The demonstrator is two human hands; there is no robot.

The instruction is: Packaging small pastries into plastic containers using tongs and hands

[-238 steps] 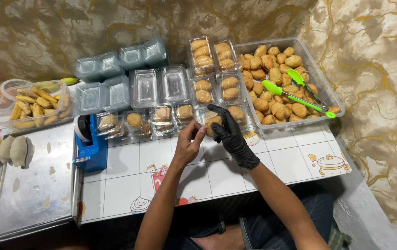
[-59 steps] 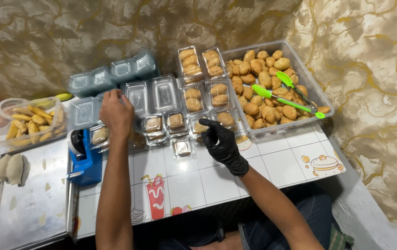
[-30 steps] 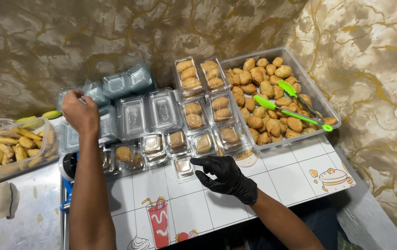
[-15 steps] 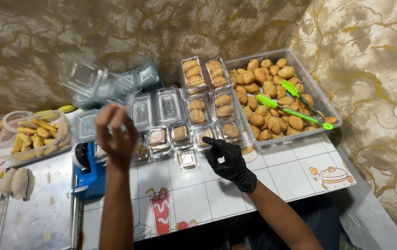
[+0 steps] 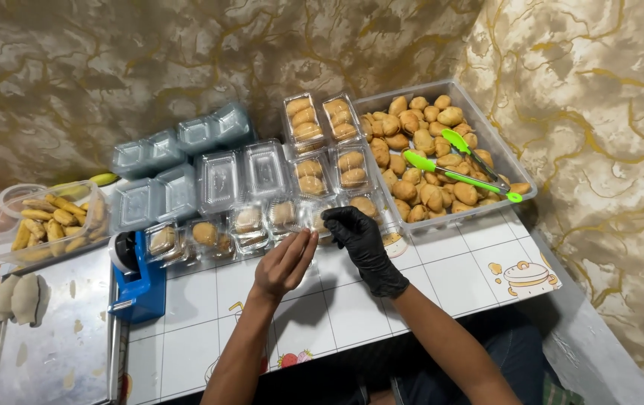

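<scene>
One head camera looks steeply down, close over the table (image 5: pixel 427 277).

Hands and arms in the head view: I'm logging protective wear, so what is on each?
The right hand wears a black disposable glove that ends just past the wrist. The left hand is bare, with no glove. Both forearms are uncovered, no sleeves showing, and I see no watch or jewellery.

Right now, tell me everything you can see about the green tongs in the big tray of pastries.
The green tongs look like bright lime plastic, two long slim arms joined at one end. They lie flat and slantwise on top of the golden pastries in the clear plastic tray, at its right side. The joined end rests near the tray's front right rim; the arms spread toward the middle, tips apart. Only pastries and perhaps the rim touch them. Neither hand is near.
</scene>
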